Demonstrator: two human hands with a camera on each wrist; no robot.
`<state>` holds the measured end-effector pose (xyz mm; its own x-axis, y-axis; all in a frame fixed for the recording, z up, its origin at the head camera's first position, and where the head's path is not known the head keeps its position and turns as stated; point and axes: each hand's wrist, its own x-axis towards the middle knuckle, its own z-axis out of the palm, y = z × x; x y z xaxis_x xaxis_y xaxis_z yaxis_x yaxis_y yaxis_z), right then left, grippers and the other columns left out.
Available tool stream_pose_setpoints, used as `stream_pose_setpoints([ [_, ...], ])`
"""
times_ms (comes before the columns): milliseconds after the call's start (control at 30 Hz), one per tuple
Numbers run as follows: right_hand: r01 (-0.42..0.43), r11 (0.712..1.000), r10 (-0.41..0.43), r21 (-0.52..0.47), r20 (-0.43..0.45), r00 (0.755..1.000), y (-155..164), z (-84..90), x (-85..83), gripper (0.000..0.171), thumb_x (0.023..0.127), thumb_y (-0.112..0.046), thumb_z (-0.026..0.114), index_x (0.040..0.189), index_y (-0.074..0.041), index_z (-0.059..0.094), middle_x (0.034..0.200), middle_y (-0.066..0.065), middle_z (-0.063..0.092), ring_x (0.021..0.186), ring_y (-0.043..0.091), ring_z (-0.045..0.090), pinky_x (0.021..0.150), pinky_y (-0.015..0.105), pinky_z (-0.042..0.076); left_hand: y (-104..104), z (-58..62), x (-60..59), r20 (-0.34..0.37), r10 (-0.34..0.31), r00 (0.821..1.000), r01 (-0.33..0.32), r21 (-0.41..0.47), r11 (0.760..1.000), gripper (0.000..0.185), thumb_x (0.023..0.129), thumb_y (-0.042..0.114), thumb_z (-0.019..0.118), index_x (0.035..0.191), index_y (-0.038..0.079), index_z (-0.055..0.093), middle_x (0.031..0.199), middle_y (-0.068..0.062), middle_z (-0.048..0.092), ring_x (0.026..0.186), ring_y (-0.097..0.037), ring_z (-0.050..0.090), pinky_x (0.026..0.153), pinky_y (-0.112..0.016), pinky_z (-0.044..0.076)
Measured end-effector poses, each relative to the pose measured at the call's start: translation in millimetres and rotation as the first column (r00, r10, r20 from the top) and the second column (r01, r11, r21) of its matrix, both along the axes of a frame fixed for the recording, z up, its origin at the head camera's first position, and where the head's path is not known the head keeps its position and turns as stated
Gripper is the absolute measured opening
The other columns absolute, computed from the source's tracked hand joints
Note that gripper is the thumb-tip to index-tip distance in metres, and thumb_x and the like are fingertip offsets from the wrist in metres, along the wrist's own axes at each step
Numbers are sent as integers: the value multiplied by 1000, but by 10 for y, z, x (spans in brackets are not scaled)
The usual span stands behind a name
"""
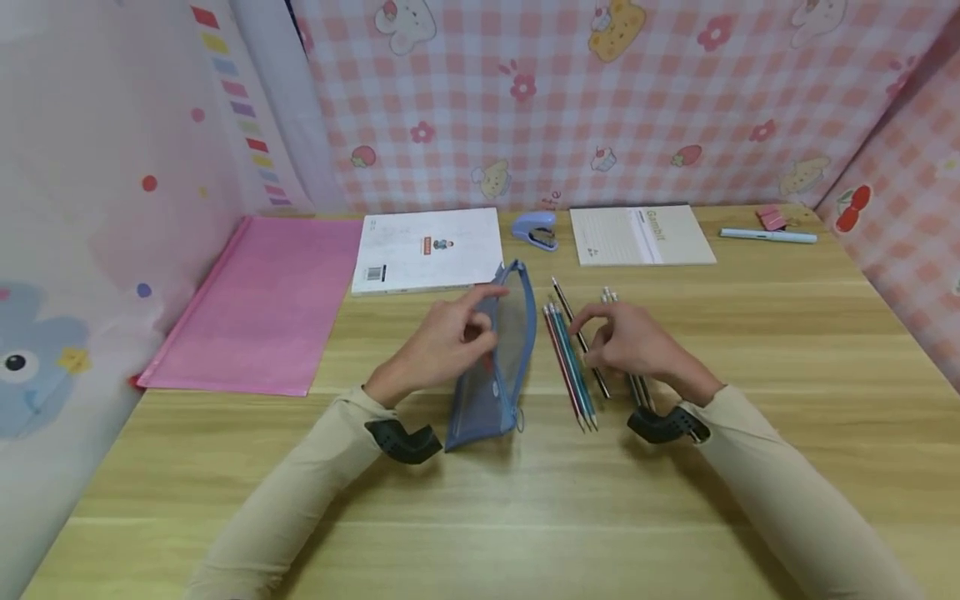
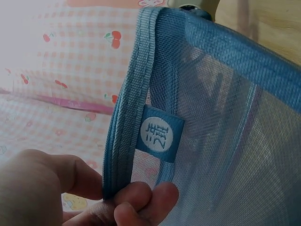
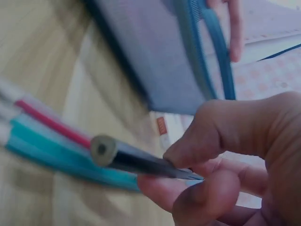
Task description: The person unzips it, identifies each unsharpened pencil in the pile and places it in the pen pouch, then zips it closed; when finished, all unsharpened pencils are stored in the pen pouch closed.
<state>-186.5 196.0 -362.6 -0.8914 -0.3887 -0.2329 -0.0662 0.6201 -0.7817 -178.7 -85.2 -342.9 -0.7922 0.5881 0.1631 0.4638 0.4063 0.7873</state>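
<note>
Desk (image 1: pixel 750 333) first: from where I sit, the blue mesh pencil case (image 1: pixel 498 367) stands at its centre, its top edge pinched by my left hand (image 1: pixel 450 342), fingers curled on the rim. At three o'clock of it lie the coloured pencils (image 1: pixel 570 367), where my right hand (image 1: pixel 637 346) pinches a dark pencil (image 3: pixel 141 162) between thumb and fingers. That shallow fingertip pinch could let it roll free, I judge, or the floppy case mouth could sag closed.

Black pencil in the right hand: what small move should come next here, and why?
Probably lift the black pencil clear of the row of coloured pencils and carry it left to the pouch mouth. The right hand already pinches it, and the left hand holds the blue mesh pouch upright by its rim, apparently open beside the pencils.
</note>
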Motion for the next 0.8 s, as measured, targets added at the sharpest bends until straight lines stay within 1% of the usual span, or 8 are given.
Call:
stream_pose_setpoints([
  [67,8,998,-7,-60,13,1000,-25,37,3,37,81,5,65,118,-3,63,65,6,64,47,12,48,48,27,42,3,-3,-1,7,-1,1000,1,1,1000,55,93,4,53,147,4,42,76,-4,72,64,-19,69,65,-27,54],
  [133,15,996,-14,-92,12,1000,-64,81,10,39,81,4,66,119,-4,63,67,6,65,47,11,47,47,27,40,3,-2,4,12,2,1000,-2,4,1000,55,93,4,53,147,4,42,76,-3,72,64,-17,69,64,-27,54],
  [233,19,992,-21,-123,-12,1000,-143,155,31,41,81,3,67,121,-6,63,72,11,68,48,11,47,46,26,39,2,-1,9,17,5,1000,-5,11,1000,55,93,3,53,147,4,43,76,-4,72,63,-16,69,62,-27,53],
  [333,16,987,-24,-157,-54,998,-232,208,56,43,81,3,67,122,-7,62,76,13,70,48,12,50,47,26,40,0,-2,10,10,3,1000,-3,17,1000,55,93,3,53,147,3,42,76,-4,72,63,-17,70,61,-27,53],
  [500,5,967,-38,-256,-123,992,-383,270,104,43,82,3,66,124,-6,61,78,11,71,49,15,53,49,27,45,3,-4,15,3,-1,1000,1,29,1000,57,91,3,54,147,-1,41,75,-5,72,63,-21,70,63,-27,54],
  [633,22,943,-78,-331,-157,985,-490,307,137,43,83,1,69,125,-6,61,80,10,73,47,17,55,50,32,49,21,-8,26,3,6,1000,-6,34,999,57,90,3,54,146,0,42,75,-6,72,62,-18,70,65,-27,54],
  [700,32,932,-97,-361,-161,982,-537,315,144,43,84,0,70,125,-6,60,81,11,73,46,16,55,49,34,50,29,-11,25,3,12,1000,-12,32,999,57,90,3,53,146,1,42,74,-5,72,62,-18,70,64,-26,53],
  [800,37,924,-111,-380,-173,979,-601,310,155,43,83,1,70,124,-6,61,80,13,74,44,14,52,48,31,48,40,-11,24,-7,27,1000,-27,19,999,57,90,4,53,146,2,42,72,-3,72,62,-17,71,61,-24,49],
])
